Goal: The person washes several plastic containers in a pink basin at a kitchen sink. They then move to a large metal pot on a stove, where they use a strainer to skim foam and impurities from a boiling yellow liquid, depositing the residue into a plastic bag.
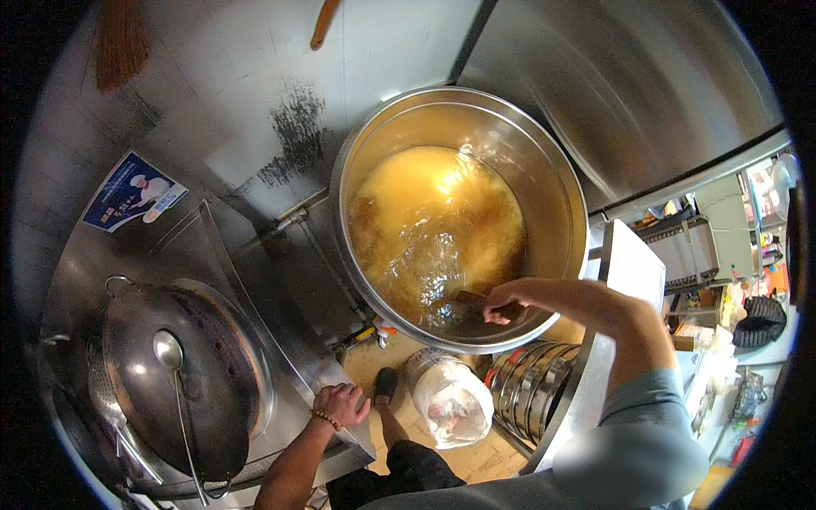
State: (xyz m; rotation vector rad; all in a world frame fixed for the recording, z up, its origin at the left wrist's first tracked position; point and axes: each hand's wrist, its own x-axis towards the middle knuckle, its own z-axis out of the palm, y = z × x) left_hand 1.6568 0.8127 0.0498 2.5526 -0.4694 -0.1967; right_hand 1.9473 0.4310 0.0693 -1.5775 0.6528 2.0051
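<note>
My right hand (503, 302) grips a dark handle over the near inside edge of a large steel stockpot (574, 217); the tool's far end is hidden. Swirling golden-brown liquid (408, 191) fills the lower part of the pot, with bubbles and glare on its surface. My left hand (340, 404), with a bead bracelet at the wrist, rests on the front edge of the steel stove counter (274, 376) and holds nothing that I can see. Left of it lies a large dark wok (217, 382) with a steel ladle (169, 350) on it and a perforated skimmer (105, 389) beside it.
A lined bin (452, 401) stands on the floor below the pot, by my foot. Stacked round steel containers (535, 382) sit right of it, under a steel counter (583, 389). Pipes with a valve (363, 335) run left of the pot. A broom (121, 51) hangs upper left.
</note>
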